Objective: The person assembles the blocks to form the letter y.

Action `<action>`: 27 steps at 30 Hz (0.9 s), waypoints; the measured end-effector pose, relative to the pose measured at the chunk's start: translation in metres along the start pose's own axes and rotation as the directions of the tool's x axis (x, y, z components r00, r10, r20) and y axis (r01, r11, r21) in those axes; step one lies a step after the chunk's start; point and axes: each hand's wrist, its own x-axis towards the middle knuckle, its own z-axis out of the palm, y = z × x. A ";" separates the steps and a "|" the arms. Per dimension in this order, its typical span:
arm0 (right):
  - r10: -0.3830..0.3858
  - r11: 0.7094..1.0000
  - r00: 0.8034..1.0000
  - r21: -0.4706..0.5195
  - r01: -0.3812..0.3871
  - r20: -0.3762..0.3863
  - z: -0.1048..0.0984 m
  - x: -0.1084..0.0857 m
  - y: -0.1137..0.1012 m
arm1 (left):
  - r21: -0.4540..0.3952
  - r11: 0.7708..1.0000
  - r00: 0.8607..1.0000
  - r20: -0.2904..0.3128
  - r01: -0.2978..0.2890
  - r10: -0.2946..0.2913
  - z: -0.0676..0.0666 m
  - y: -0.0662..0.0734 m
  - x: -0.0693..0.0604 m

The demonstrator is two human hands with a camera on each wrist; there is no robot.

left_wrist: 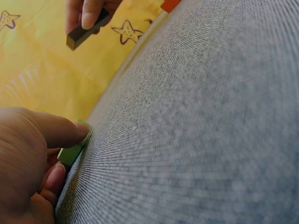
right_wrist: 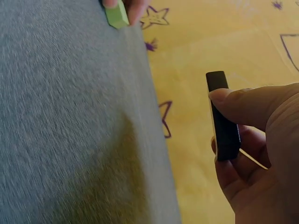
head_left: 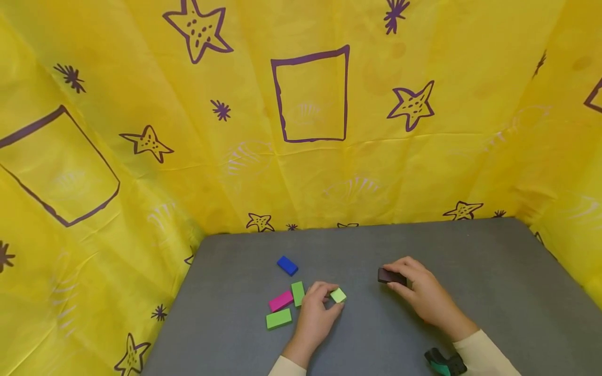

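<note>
In the head view my left hand (head_left: 314,317) pinches a light green block (head_left: 338,295) between thumb and fingers at the tabletop. The left wrist view has this green block (left_wrist: 74,145) close to the cloth surface. My right hand (head_left: 425,295) grips a dark, nearly black block (head_left: 390,276) by its sides, to the right of the left hand. In the right wrist view that dark block (right_wrist: 226,130) is held above the table, thumb across its face. Left of my left hand lie a green block (head_left: 298,293), a pink block (head_left: 281,301) and another green block (head_left: 279,319).
A blue block (head_left: 287,265) lies farther back on the grey table (head_left: 226,282). By the right sleeve is a black and green object (head_left: 444,362). An orange-red object (left_wrist: 170,4) peeks in at the left wrist view's top. Yellow patterned cloth (head_left: 310,177) hangs behind the table.
</note>
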 end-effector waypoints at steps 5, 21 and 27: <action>-0.016 1.000 0.998 0.017 0.015 0.066 0.012 0.003 -0.003 | -0.014 1.000 0.999 0.020 0.026 -0.025 0.000 0.001 0.000; 0.038 0.999 0.938 -0.011 -0.037 0.345 0.043 0.011 -0.003 | -0.055 0.998 0.998 0.054 0.029 -0.026 -0.002 0.000 0.001; 0.029 0.999 0.942 -0.027 -0.021 0.333 0.051 0.013 -0.005 | -0.079 0.994 0.996 0.057 0.079 -0.075 -0.004 0.002 0.002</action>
